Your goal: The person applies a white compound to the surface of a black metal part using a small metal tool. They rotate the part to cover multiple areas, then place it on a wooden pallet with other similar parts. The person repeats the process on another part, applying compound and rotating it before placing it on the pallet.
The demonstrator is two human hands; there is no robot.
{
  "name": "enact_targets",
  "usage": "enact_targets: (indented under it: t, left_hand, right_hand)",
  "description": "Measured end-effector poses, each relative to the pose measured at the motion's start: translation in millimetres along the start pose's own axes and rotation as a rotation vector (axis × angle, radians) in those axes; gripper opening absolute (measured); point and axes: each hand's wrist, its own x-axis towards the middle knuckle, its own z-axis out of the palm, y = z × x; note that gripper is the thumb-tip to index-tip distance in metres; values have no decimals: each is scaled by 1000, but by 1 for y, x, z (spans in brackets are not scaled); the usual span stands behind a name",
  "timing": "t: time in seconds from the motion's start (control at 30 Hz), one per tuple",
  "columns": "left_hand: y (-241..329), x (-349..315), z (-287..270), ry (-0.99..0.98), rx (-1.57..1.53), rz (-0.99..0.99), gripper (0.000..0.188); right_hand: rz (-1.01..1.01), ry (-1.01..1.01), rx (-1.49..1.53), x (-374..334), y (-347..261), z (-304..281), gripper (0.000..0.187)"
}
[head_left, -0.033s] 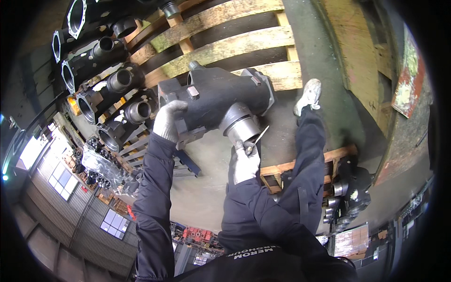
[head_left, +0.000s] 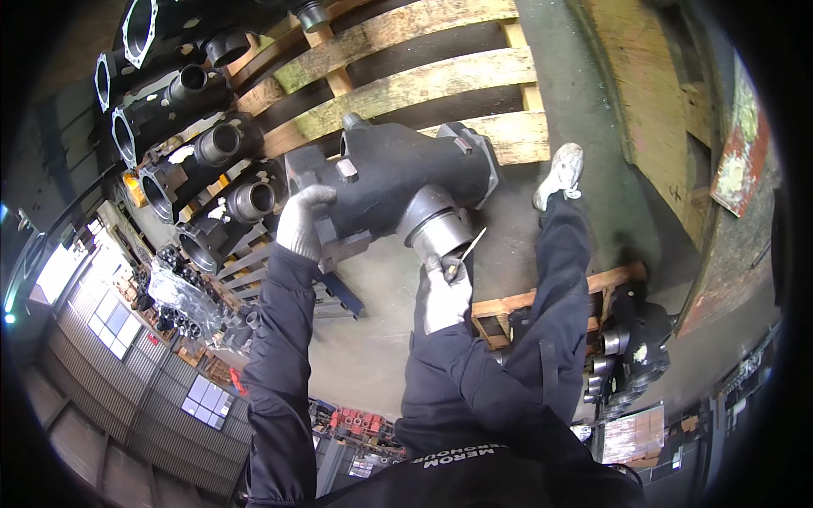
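A large black cast-metal housing [head_left: 398,173] lies in front of me, with a bright machined round neck [head_left: 441,235] on its near side. My left hand [head_left: 301,222], in a white knitted glove, is closed over the housing's left end. Just below the neck's rim, my gloved right hand [head_left: 447,298] is closed round a slim tool with a thin, pale pointed blade [head_left: 476,243]. The blade sticks up to the right beside the rim. Its handle is mostly hidden in my fingers, so its exact kind cannot be made out.
A slatted wooden pallet [head_left: 406,83] lies beyond the housing. Several similar black castings [head_left: 182,157] stand in a row at the left. More castings [head_left: 628,343] sit at the lower right by another pallet [head_left: 550,292]. A wooden board [head_left: 639,110] rises at the right.
The view has shifted very slightly. Both hands keep their places on the housing and the tool.
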Motion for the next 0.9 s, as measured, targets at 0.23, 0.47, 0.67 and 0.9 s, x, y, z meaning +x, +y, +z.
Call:
enact_targets:
  t: [0.23,0.47,0.67,0.9]
  left_hand:
    - [-52,25,-57,139,-205,13,19]
    - [-69,-3,-29,184,-561,-104,17]
    - [-91,-27,-1,69,-775,-54,33]
    - [-109,-46,21,-67,-830,75,56]
  right_hand:
    - [-258,-163,-251,11,-31,-6,27]
    - [-421,-300,-664,45,-92,-16,26]
    - [-426,-386,-781,63,-117,-36,19]
    - [-637,-321,-1124,57,-162,-52,39]
